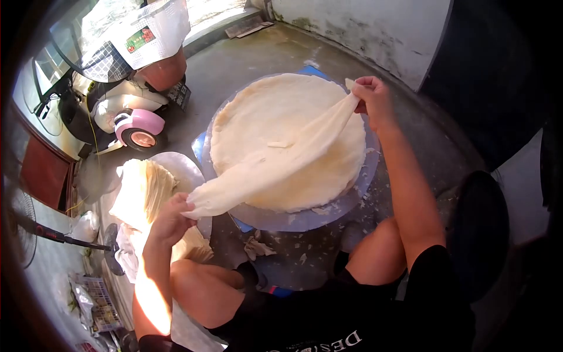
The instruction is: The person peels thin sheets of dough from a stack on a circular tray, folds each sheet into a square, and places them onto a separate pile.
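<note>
The left hand (170,220) has its grip closed around one bunched end of a thin pale sheet (275,161); the right hand (372,101) pinches the other end between pressed fingers. The sheet stretches taut between them, slanting across the top of a round stack (264,108) and lifted off it. The stack sits on a round tray (293,220) on the concrete floor (264,56). A pile of folded sheets (141,188) lies just beside the left hand. Bare floor lies beyond the tray; a wall (375,29) stands near the right hand.
</note>
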Action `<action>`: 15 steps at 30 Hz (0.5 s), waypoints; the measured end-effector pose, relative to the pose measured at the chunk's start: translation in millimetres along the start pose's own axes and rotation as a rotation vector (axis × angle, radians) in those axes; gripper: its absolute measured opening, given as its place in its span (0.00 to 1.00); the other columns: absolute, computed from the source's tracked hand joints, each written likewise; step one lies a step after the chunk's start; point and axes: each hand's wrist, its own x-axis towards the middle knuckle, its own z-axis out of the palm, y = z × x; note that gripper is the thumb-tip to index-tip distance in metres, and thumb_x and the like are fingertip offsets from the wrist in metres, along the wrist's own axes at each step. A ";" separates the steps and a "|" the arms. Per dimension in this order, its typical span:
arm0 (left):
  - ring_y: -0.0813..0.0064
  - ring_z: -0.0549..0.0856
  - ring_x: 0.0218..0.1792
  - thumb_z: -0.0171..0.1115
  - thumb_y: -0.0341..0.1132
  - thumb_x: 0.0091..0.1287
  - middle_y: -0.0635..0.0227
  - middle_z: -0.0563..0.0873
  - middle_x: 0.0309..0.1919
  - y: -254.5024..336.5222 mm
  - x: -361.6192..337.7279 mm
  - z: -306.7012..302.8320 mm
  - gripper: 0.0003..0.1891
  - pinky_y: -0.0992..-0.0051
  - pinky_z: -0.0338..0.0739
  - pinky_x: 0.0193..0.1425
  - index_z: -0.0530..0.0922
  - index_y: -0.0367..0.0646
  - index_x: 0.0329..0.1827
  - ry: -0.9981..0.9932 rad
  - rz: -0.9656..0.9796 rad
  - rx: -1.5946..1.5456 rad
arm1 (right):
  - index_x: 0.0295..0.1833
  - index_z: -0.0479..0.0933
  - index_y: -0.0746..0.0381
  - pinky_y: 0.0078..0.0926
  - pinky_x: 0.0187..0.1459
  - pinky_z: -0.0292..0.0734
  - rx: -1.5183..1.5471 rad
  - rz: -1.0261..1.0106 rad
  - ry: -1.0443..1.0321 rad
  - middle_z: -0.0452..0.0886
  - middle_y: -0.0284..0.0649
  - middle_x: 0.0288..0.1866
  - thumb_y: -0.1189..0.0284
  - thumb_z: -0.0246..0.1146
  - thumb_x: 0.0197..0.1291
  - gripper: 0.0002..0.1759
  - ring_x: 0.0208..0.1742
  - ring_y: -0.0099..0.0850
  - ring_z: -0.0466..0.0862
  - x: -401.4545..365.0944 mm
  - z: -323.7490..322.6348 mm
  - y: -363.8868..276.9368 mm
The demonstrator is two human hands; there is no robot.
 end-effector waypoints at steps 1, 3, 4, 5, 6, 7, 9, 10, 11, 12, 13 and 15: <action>0.75 0.84 0.38 0.67 0.32 0.63 0.68 0.84 0.41 22.4 -5.4 8.5 0.16 0.74 0.77 0.38 0.75 0.45 0.52 0.021 0.073 -0.045 | 0.42 0.78 0.62 0.25 0.26 0.82 0.031 -0.074 0.026 0.84 0.37 0.31 0.75 0.68 0.58 0.08 0.24 0.26 0.84 -0.4 -6.2 -19.7; 0.74 0.85 0.34 0.63 0.32 0.66 0.67 0.85 0.40 61.5 1.7 3.5 0.13 0.74 0.79 0.34 0.75 0.43 0.52 0.021 0.127 -0.050 | 0.43 0.79 0.62 0.26 0.25 0.81 0.057 -0.151 0.036 0.83 0.37 0.31 0.74 0.68 0.59 0.08 0.23 0.26 0.83 10.1 -8.5 -34.5; 0.73 0.85 0.33 0.62 0.32 0.67 0.66 0.85 0.40 81.3 7.0 9.2 0.12 0.74 0.81 0.33 0.75 0.44 0.52 -0.032 0.161 -0.086 | 0.43 0.78 0.62 0.26 0.24 0.81 0.040 -0.127 0.048 0.84 0.37 0.31 0.74 0.68 0.60 0.08 0.22 0.26 0.83 18.6 -8.7 -37.1; 0.72 0.86 0.33 0.61 0.33 0.69 0.66 0.86 0.39 95.4 16.9 3.5 0.11 0.74 0.81 0.34 0.75 0.44 0.52 -0.027 0.181 -0.097 | 0.43 0.78 0.62 0.26 0.24 0.80 0.027 -0.103 0.065 0.84 0.37 0.30 0.74 0.69 0.60 0.08 0.22 0.26 0.83 25.6 -9.6 -38.5; 0.72 0.86 0.32 0.61 0.33 0.70 0.66 0.86 0.39 109.3 27.2 -0.2 0.11 0.74 0.81 0.34 0.75 0.44 0.52 -0.071 0.186 -0.116 | 0.43 0.78 0.62 0.26 0.24 0.80 0.031 -0.110 0.072 0.84 0.37 0.30 0.74 0.69 0.60 0.08 0.22 0.26 0.83 30.8 -8.7 -39.3; 0.72 0.86 0.32 0.62 0.33 0.70 0.66 0.86 0.39 121.7 35.6 2.4 0.11 0.74 0.82 0.35 0.75 0.44 0.52 -0.061 0.192 -0.111 | 0.43 0.78 0.62 0.26 0.24 0.80 0.028 -0.039 0.077 0.84 0.38 0.31 0.74 0.69 0.60 0.08 0.21 0.26 0.83 36.7 -6.8 -39.5; 0.73 0.87 0.34 0.63 0.33 0.70 0.67 0.86 0.39 139.7 55.3 1.4 0.11 0.74 0.83 0.37 0.75 0.45 0.53 -0.049 0.215 -0.099 | 0.43 0.78 0.62 0.25 0.23 0.80 0.033 0.028 0.092 0.85 0.38 0.31 0.74 0.69 0.60 0.08 0.22 0.27 0.83 50.2 -6.8 -41.3; 0.73 0.87 0.35 0.64 0.33 0.70 0.67 0.86 0.40 146.7 63.9 -1.3 0.12 0.75 0.84 0.38 0.75 0.46 0.53 -0.044 0.231 -0.094 | 0.43 0.78 0.62 0.25 0.23 0.80 0.031 0.022 0.096 0.85 0.38 0.31 0.74 0.69 0.60 0.08 0.22 0.27 0.83 50.9 -7.0 -49.4; 0.74 0.88 0.37 0.65 0.33 0.69 0.68 0.86 0.41 152.8 70.3 -5.0 0.13 0.75 0.84 0.39 0.74 0.47 0.54 -0.041 0.269 -0.077 | 0.43 0.78 0.62 0.25 0.23 0.80 0.084 -0.027 0.101 0.85 0.38 0.31 0.74 0.69 0.61 0.08 0.22 0.27 0.83 51.8 -7.7 -57.0; 0.74 0.88 0.37 0.65 0.33 0.69 0.68 0.86 0.41 153.3 68.6 -1.7 0.13 0.75 0.84 0.39 0.74 0.47 0.54 -0.042 0.267 -0.080 | 0.44 0.79 0.62 0.25 0.23 0.80 0.136 -0.071 0.105 0.85 0.38 0.31 0.74 0.70 0.61 0.08 0.22 0.27 0.83 50.2 -8.5 -63.4; 0.74 0.88 0.38 0.65 0.33 0.69 0.69 0.85 0.42 154.2 65.5 1.4 0.14 0.75 0.84 0.39 0.74 0.47 0.55 -0.042 0.328 -0.077 | 0.44 0.79 0.61 0.25 0.23 0.79 0.164 -0.094 0.114 0.85 0.38 0.31 0.73 0.70 0.62 0.09 0.21 0.27 0.83 45.1 -10.3 -70.1; 0.76 0.87 0.40 0.66 0.33 0.69 0.71 0.85 0.43 146.4 60.7 9.1 0.14 0.74 0.84 0.40 0.74 0.47 0.55 -0.020 0.407 -0.047 | 0.45 0.78 0.62 0.25 0.22 0.79 0.123 -0.092 0.136 0.85 0.38 0.31 0.73 0.70 0.62 0.09 0.21 0.28 0.83 30.6 -18.8 -66.2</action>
